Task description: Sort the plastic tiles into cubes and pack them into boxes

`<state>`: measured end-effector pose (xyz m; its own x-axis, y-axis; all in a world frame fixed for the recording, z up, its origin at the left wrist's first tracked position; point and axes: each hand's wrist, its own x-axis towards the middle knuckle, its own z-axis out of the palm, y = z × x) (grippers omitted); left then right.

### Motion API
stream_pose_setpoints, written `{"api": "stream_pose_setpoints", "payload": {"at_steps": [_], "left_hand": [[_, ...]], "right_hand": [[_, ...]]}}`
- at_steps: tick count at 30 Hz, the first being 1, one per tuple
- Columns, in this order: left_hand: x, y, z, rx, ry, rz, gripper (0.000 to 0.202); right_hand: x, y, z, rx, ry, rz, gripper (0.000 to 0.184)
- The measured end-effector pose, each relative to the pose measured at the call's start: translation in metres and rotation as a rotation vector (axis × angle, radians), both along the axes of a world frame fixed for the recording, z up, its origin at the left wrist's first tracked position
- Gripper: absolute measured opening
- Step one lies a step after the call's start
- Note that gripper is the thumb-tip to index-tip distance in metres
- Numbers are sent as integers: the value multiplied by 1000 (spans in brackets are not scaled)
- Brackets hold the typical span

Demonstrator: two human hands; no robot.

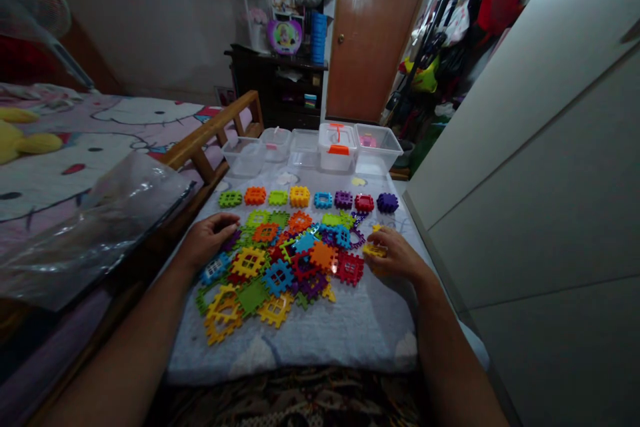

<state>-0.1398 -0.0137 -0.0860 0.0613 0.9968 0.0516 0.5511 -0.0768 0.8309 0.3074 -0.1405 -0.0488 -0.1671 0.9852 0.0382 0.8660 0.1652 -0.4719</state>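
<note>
A heap of colourful interlocking plastic tiles lies on a grey cloth-covered surface. Beyond the heap, a row of stacked tiles runs left to right, sorted by colour. My left hand rests at the heap's left edge, fingers curled over a purple tile. My right hand is at the heap's right edge, fingers closed on a yellow tile.
Several clear plastic boxes stand at the far end, one with a white lid and orange latch. A bed with a wooden frame is on the left, a plastic bag on it. A white cabinet wall rises close on the right.
</note>
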Motion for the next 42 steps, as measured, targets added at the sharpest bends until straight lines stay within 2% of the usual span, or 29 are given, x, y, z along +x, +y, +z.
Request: {"api": "stream_pose_setpoints", "payload": {"at_steps": [3,7,10,14,20,24,28,34,42], "left_hand": [[1,-1,2,0,-5,1,47],[1,-1,3,-15,-26,8,48],[1,-1,3,-16,-34,6,49],[2,-2,5,-40,-32,4,51],[3,-3,8,-52,-8,-13,52],[3,-4,10,-78,11,-40,51],[3,-6,12,-92,12,-44,49],[4,-7,14,-68,28,-34,49],[5,-5,12,-79,-13,-17,46]], "right_hand": [[11,3,-6,48,177,-133,20],[23,7,-17,146,424,-381,34],[28,11,-23,161,466,-437,41],[32,14,-28,217,261,-428,33],[38,12,-34,187,-59,-379,55],[39,9,-36,155,-77,-361,50],[38,9,-34,212,-43,-318,43],[36,12,-34,210,-20,-215,45],[40,12,-36,144,-70,-226,54]]}}
